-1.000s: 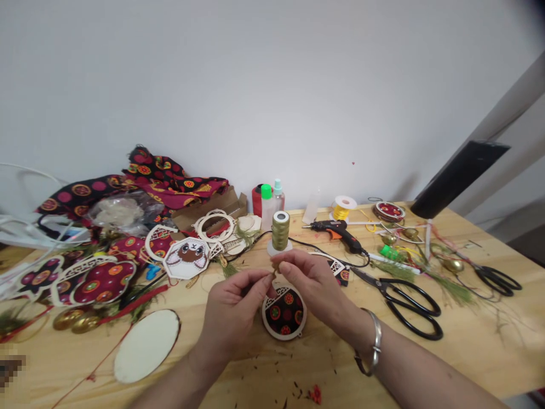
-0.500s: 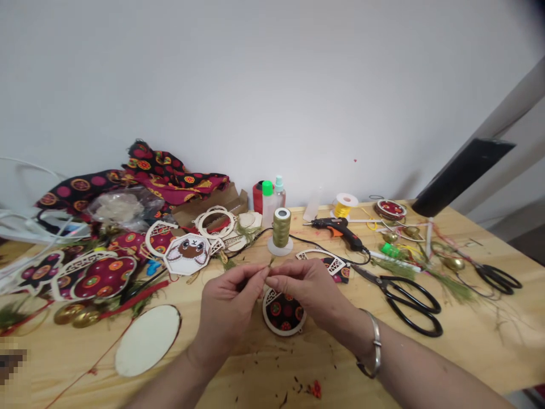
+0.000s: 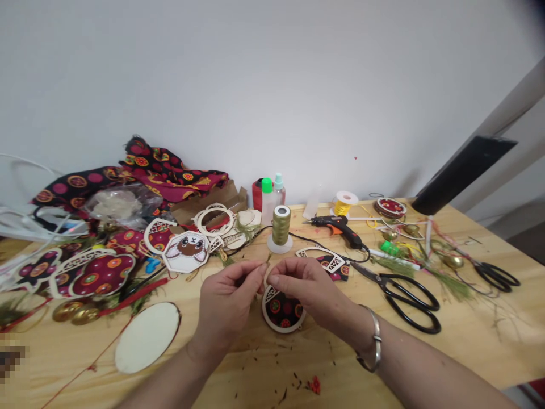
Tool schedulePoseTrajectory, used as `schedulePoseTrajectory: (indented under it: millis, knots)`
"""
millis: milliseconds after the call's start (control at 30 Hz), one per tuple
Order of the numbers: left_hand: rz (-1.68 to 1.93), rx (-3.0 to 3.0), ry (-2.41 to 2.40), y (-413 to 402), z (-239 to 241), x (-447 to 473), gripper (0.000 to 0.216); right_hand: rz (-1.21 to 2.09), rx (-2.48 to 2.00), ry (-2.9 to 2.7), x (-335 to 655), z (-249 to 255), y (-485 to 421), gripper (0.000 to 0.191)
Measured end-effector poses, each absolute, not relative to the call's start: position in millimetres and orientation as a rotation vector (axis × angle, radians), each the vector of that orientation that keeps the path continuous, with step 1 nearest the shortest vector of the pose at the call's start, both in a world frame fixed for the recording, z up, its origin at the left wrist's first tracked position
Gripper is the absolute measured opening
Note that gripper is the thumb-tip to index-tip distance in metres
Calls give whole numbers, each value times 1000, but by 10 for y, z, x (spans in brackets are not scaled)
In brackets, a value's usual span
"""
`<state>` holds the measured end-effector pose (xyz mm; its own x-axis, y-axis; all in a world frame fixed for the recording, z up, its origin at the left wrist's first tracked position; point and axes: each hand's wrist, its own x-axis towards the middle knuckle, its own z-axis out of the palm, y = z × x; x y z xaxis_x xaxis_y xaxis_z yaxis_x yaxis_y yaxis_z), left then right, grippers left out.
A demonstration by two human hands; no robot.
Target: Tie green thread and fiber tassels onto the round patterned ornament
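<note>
Fingertips pinched, my left hand (image 3: 230, 298) holds an olive-green thread (image 3: 269, 258) whose short end sticks up above the fingers. My right hand (image 3: 304, 287) sits close beside it, thumb and index finger closed on the same thread; most of it is hidden by the fingers. Below both hands a round wooden-framed ornament (image 3: 284, 309) with dark floral fabric lies flat on the table, partly covered by my right hand. Just behind the fingers stands a cone of olive thread (image 3: 281, 227).
Black-handled scissors (image 3: 411, 301) and a glue gun (image 3: 336, 226) lie to the right. A sheep-face octagon (image 3: 186, 251), a pale oval disc (image 3: 148, 337) and patterned fabric (image 3: 170, 170) are on the left. Bottles (image 3: 267, 201) stand at the back. Fabric scraps (image 3: 315, 385) lie in front.
My right fingertips have drawn slightly away from the left ones, leaving a small gap between the hands. The ornament remains in place; the camera view has shifted a little.
</note>
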<state>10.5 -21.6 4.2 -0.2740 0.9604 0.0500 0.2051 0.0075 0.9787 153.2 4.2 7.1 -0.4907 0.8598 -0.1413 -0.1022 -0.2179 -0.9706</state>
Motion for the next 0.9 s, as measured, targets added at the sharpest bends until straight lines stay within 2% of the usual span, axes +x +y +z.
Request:
schedulePoseTrajectory:
  millis: [133, 300, 767, 900]
  knots:
    - [1318, 1220, 1581, -220, 36, 107, 11, 1811, -905, -1468, 1554, 87, 40, 13]
    - [1311, 1249, 1581, -226, 32, 113, 10, 1770, -888, -1642, 1585, 148, 50, 17]
    - [1363, 1193, 1639, -196, 40, 109, 9, 1471, -973, -2144, 1656, 199, 3, 22]
    - [1351, 1093, 1629, -191, 26, 104, 16, 1336, -1196, -2248, 1770, 253, 92, 25]
